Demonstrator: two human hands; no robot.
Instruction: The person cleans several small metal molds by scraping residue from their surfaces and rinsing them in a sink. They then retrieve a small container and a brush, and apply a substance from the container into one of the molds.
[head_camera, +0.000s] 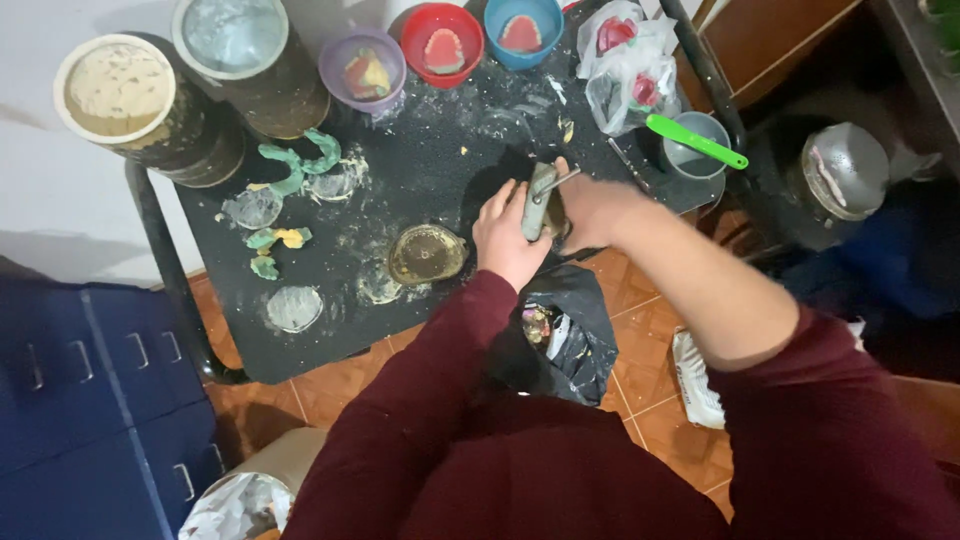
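Note:
Both my hands meet over the right part of a black table (330, 330). My left hand (508, 235) and my right hand (590, 205) together grip a grey metal flask-like piece (541, 198) with a thin metal rod sticking out to its right. A round brass-coloured ring (426, 254) lies just left of my left hand. A black plastic bag (565, 335) hangs open below my hands at the table's edge.
Purple (362, 68), red (441, 40) and blue (523, 30) bowls hold pink dental casts at the back. Two large powder cans (120, 90) stand at back left. Green impression pieces (295, 165), a grey bowl with a green spatula (695, 140), and a clear bag (625, 65) also sit here.

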